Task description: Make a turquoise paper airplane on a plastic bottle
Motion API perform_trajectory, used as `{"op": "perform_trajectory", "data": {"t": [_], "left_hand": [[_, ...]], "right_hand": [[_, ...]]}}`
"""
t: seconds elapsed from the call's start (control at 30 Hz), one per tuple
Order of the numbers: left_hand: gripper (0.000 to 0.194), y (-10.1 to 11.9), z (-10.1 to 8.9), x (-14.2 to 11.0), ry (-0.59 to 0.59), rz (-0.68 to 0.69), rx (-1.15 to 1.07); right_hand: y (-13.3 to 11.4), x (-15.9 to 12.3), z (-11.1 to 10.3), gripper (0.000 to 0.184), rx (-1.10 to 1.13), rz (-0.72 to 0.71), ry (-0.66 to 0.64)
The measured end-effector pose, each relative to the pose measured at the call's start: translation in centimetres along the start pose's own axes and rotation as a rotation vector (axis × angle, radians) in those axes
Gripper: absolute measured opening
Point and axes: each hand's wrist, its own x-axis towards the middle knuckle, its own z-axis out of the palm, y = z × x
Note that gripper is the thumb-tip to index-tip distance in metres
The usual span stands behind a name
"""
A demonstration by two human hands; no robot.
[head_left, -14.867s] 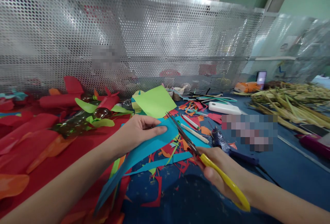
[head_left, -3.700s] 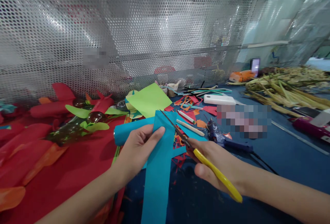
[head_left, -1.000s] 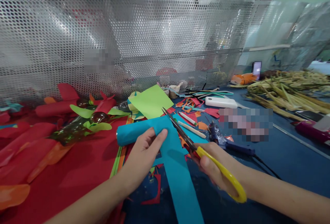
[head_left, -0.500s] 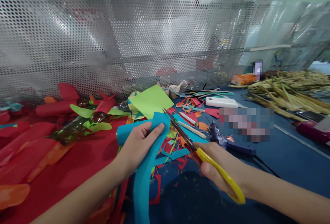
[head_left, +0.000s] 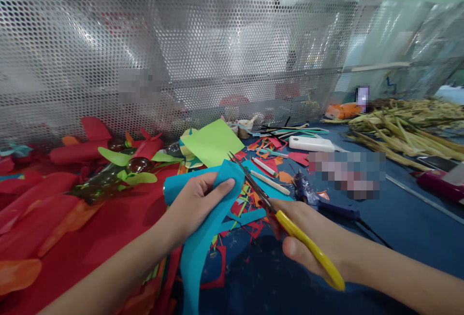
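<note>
My left hand point(head_left: 199, 201) pinches a long blue strip point(head_left: 194, 262) of paper or thin foam near its top end, between thumb and fingers. The strip hangs down past the bottom edge of the view. My right hand point(head_left: 300, 223) is wrapped round the yellow handles of a pair of scissors point(head_left: 263, 194). Their blades point up and left, with the tips just right of the strip's top corner. Behind my left hand lies a blue roll point(head_left: 177, 187). Beyond the strip is a light green sheet point(head_left: 213, 142).
Coloured scraps point(head_left: 246, 208) litter the blue table under my hands. A glue gun point(head_left: 315, 196) with a cord lies to the right, near two markers point(head_left: 264, 166). Plastic bottles with red and green pieces point(head_left: 139, 163) fill the left. Dried husks point(head_left: 416, 124) lie far right.
My left hand has shifted slightly right and turned the blue strip's top end toward the scissors. The strip's lower part has swung left. The scissors have hardly moved.
</note>
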Motion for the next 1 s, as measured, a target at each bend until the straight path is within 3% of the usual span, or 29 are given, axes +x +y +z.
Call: {"op": "perform_trajectory", "data": {"t": [0.63, 1.0], "left_hand": [[0.029, 0.66, -0.28, -0.13, -0.03, -0.056, 0.026], [0.021, 0.98, -0.86, 0.01, -0.064, -0.035, 0.043]], "right_hand": [[0.55, -0.1, 0.5, 0.067, -0.001, 0.029, 0.03], [0.42, -0.19, 0.42, 0.067, -0.002, 0.056, 0.013]]}}
